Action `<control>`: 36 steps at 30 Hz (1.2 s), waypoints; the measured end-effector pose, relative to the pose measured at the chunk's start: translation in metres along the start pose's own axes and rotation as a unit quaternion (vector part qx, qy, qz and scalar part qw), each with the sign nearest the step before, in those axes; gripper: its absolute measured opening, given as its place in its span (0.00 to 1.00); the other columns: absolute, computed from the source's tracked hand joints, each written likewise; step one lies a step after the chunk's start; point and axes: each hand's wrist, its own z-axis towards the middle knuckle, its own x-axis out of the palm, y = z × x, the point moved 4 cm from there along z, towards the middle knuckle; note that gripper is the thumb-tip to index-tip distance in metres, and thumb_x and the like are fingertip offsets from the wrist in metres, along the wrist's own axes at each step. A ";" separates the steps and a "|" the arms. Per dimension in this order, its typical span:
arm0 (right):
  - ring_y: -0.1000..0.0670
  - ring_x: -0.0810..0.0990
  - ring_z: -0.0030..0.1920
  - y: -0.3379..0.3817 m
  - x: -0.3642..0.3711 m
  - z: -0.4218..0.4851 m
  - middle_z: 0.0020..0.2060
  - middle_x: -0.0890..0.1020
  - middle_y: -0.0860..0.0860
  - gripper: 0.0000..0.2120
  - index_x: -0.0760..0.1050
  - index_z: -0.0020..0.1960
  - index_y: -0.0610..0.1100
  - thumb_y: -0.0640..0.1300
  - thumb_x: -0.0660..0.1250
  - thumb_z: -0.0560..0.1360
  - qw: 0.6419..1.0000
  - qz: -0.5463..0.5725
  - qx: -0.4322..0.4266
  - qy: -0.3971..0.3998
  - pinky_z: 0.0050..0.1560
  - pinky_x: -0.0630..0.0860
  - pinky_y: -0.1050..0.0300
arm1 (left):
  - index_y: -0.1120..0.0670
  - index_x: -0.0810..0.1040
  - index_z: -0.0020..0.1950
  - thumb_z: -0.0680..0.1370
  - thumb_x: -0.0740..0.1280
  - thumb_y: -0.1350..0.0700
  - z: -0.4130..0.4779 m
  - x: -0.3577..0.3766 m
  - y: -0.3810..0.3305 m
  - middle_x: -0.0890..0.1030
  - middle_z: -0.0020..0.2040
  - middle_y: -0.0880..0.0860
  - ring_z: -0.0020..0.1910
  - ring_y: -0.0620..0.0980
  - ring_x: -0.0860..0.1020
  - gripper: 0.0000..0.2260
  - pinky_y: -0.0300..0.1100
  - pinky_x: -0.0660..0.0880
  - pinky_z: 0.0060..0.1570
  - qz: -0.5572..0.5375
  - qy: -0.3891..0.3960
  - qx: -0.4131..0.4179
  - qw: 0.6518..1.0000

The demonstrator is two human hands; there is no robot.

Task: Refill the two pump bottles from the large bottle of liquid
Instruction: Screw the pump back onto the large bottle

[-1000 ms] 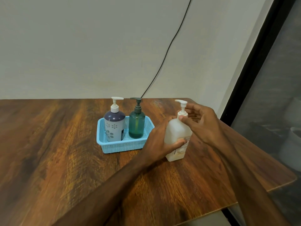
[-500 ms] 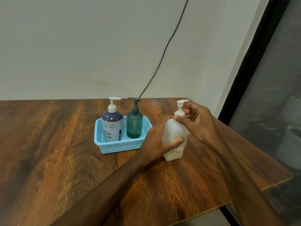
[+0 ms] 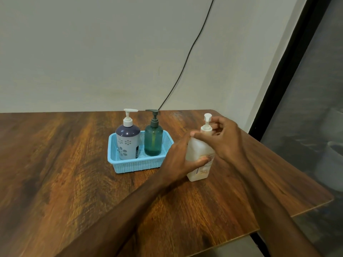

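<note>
person: two arms in view | left hand [image 3: 178, 160]: bare | right hand [image 3: 227, 140]: bare | forearms: bare to the frame edge

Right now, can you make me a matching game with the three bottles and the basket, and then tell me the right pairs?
Things:
1. flowered bottle
2. green bottle
3. large bottle
4. basket

Clues:
A. stands on the table, gripped by the left hand and the right hand
B. light blue, holds two bottles
C. white pump, left side of the basket
D. dark pump, right side of the basket

Pairs: 1-C, 2-D, 3-A, 4-B.
</note>
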 end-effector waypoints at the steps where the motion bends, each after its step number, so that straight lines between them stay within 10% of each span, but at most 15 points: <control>1: 0.55 0.83 0.49 0.002 0.004 0.000 0.50 0.84 0.54 0.27 0.78 0.60 0.47 0.54 0.81 0.65 1.000 -0.027 -0.004 0.009 0.51 0.83 0.55 | 0.34 0.65 0.71 0.73 0.75 0.33 0.000 0.000 0.001 0.80 0.62 0.38 0.58 0.36 0.81 0.31 0.43 0.84 0.54 0.005 0.001 -0.003 1.000; 8: 0.54 0.83 0.57 -0.003 -0.005 0.006 0.55 0.85 0.54 0.13 0.82 0.59 0.45 0.42 0.74 0.75 0.990 0.027 -0.042 0.135 0.61 0.79 0.44 | 0.37 0.64 0.77 0.73 0.76 0.36 0.002 -0.001 -0.002 0.80 0.65 0.41 0.61 0.41 0.81 0.36 0.48 0.84 0.55 0.002 0.001 0.001 1.000; 16: 0.59 0.86 0.45 -0.005 -0.001 -0.008 0.49 0.87 0.52 0.25 0.84 0.57 0.46 0.52 0.83 0.63 0.999 0.013 -0.002 -0.052 0.45 0.84 0.59 | 0.38 0.66 0.75 0.73 0.76 0.35 0.002 -0.004 -0.001 0.81 0.63 0.41 0.59 0.40 0.82 0.34 0.47 0.84 0.54 -0.009 0.006 0.002 1.000; 24: 0.50 0.84 0.58 -0.010 -0.021 0.015 0.56 0.85 0.48 0.15 0.78 0.65 0.40 0.39 0.69 0.79 0.941 0.169 0.018 0.294 0.56 0.81 0.60 | 0.26 0.60 0.73 0.71 0.78 0.37 0.004 -0.008 -0.003 0.77 0.58 0.24 0.58 0.28 0.79 0.37 0.27 0.79 0.49 -0.019 0.037 -0.005 0.999; 36: 0.58 0.85 0.48 -0.007 0.007 -0.026 0.54 0.86 0.53 0.22 0.82 0.61 0.48 0.52 0.79 0.69 0.991 0.002 -0.003 -0.135 0.45 0.85 0.57 | 0.29 0.65 0.72 0.72 0.76 0.34 0.000 -0.004 -0.010 0.80 0.63 0.33 0.59 0.35 0.81 0.32 0.36 0.83 0.51 -0.017 0.011 0.005 1.000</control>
